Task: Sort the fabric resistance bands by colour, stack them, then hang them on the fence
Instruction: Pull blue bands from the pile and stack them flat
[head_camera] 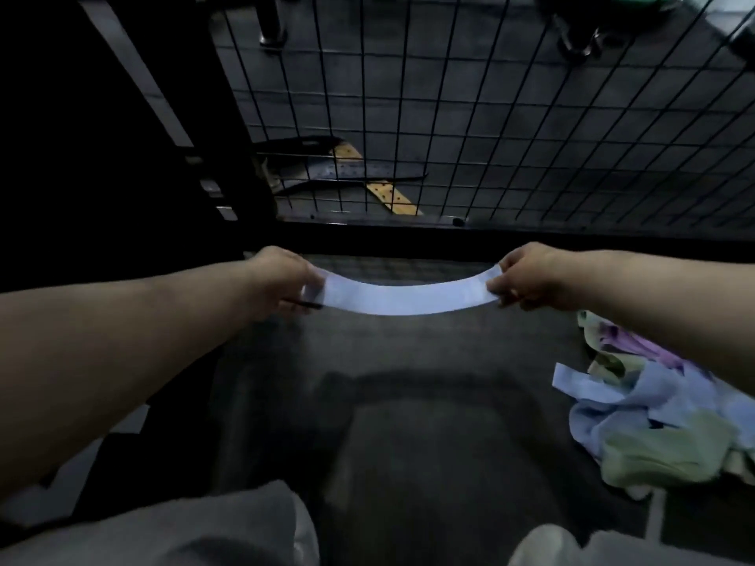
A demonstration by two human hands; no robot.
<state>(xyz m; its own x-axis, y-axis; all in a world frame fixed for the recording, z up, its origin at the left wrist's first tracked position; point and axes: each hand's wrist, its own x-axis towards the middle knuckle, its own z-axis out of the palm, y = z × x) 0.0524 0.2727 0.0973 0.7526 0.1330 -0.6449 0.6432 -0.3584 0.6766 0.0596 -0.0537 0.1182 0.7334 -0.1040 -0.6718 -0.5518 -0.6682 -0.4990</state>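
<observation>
Dark floor [408,422] is shown, bounded at the far side by a black wire-mesh fence [449,116]. A pale blue fabric resistance band [408,298] is held flat above the floor, just on the near side of the fence's bottom rail, between the left hand [282,279] and the right hand [527,275]. Each end is pinched by curled fingers [496,285]. The band's long axis runs left to right, roughly parallel to the fence. Its broad face is turned upward and its middle is bowed slightly toward the near side. An unsorted heap of blue, green and purple bands [653,422] lies at the near right. The step in hand is judged to be the straightening of one band for stacking. Even tension should be applied at both ends, any twist removed, and the band laid flat where like-coloured bands can be aligned upon it.
</observation>
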